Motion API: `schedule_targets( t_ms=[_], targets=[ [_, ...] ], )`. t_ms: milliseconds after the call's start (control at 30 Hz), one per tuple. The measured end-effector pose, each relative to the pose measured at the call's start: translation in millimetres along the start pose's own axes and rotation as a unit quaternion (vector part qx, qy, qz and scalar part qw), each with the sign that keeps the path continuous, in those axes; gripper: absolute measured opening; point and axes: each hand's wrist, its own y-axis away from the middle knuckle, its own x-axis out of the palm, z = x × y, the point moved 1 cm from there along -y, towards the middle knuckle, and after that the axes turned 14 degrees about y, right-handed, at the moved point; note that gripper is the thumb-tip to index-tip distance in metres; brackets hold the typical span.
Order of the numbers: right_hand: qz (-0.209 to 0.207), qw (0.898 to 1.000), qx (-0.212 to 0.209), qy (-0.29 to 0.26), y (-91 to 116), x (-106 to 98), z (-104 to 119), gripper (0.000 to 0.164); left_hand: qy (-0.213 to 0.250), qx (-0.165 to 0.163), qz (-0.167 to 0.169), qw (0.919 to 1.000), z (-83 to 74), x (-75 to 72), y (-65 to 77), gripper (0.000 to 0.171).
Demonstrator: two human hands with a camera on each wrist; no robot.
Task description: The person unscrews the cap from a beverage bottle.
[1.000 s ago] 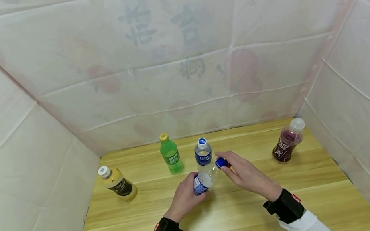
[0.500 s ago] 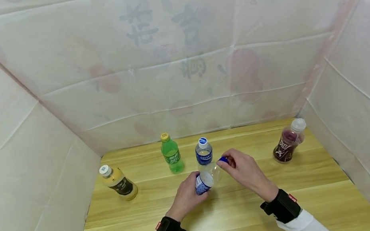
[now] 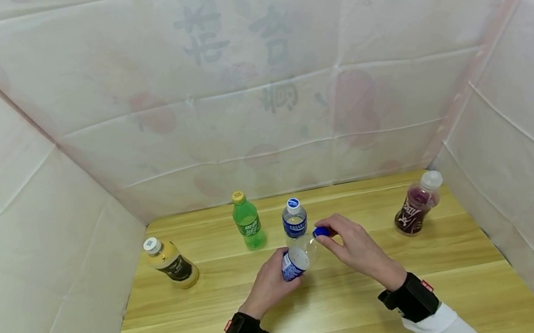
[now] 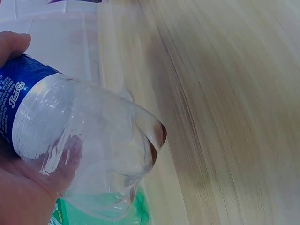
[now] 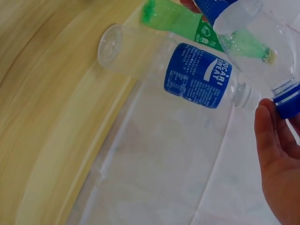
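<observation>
My left hand [image 3: 269,282] grips a clear plastic Pepsi bottle [image 4: 98,136] round its blue label [image 3: 291,265]. Tilted, the bottle leans up to the right above the table, with a little dark liquid showing at its base in the left wrist view. Thumb and fingers of my right hand [image 3: 360,252] pinch the blue cap [image 5: 288,101] at the bottle's neck. Just behind the held bottle, a Pocari Sweat bottle [image 5: 199,75] with a blue label stands upright. A green bottle [image 3: 247,222] with a yellow cap is to its left.
On the wooden table [image 3: 325,332], a yellow drink bottle [image 3: 172,264] stands far left and a dark purple drink bottle [image 3: 412,207] far right. Pale printed cloth walls [image 3: 249,122] enclose the back and both sides.
My right hand turned over the cap half a second ago and has now rolled back, still pinching it, so more of the cap shows. The left hand and bottle have barely shifted.
</observation>
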Motion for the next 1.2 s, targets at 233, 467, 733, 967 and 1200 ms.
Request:
schedule_targets(
  t_ms=[233, 467, 733, 967, 1200],
  targets=[
    [0.008, 0.999, -0.035, -0.012, -0.3, -0.8, -1.6, 0.028, 0.008, 0.0, 0.003, 1.0, 0.6, -0.6, -0.2, 0.068],
    [0.025, 0.999, -0.042, -0.021, 0.4, -3.0, -1.4, 0.033, 0.007, -0.001, 0.007, 0.9999, 1.7, -1.7, -0.6, 0.068],
    [0.045, 0.998, 0.043, -0.015, 0.5, -4.1, 0.4, 0.054, 0.011, -0.008, 0.007, 0.9999, 0.2, -1.6, -2.0, 0.068],
    [0.018, 0.995, 0.097, 0.024, -3.5, -2.4, 4.3, 0.037, -0.003, -0.007, 0.004, 1.0, -1.1, -2.5, -2.7, 0.069],
    [0.018, 0.997, 0.076, 0.016, -3.5, -2.4, 4.7, 0.029, -0.007, -0.01, 0.006, 0.9999, -0.2, -2.9, -1.8, 0.069]
  ],
)
